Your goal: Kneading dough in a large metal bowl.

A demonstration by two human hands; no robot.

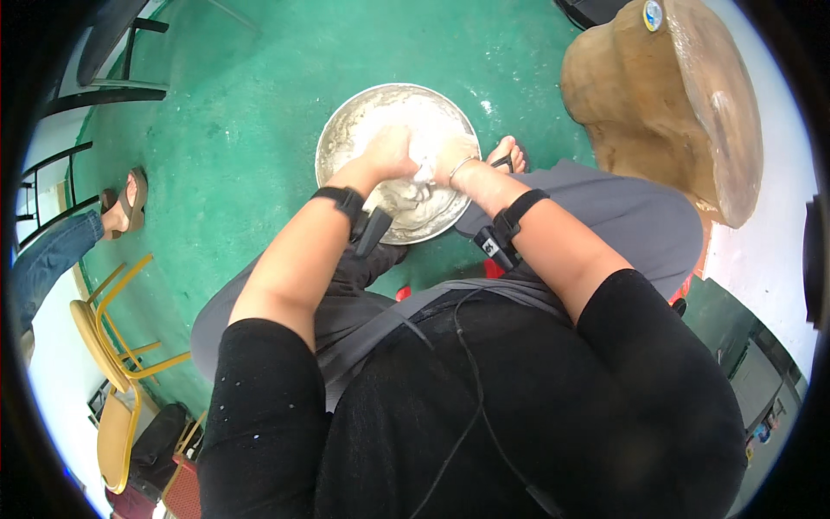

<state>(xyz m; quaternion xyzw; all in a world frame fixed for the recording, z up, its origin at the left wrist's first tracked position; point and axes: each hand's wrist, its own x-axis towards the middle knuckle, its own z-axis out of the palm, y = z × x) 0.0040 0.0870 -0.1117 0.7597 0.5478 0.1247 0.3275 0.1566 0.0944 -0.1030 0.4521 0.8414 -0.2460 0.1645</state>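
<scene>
A round metal basin [335,136] sits on the floor in front of me with pale flour and wet dough [406,208] in it. My left hand [389,151] is down in the basin, left of centre, its fingers curled into the dough. My right hand [454,156], with a thin bracelet at its wrist, is in the right side of the basin; its fingertips are washed out in the white mixture, so their grip is unclear. Dark devices are strapped to both forearms, and my sandalled right foot [506,156] is beside the basin.
A large brown rock-like object [631,112] stands at the right on the green floor [225,130]. Another person's leg and sandalled foot [130,208] are at the left, near a yellow chair [112,346]. Dark metal furniture [121,91] is at the upper left.
</scene>
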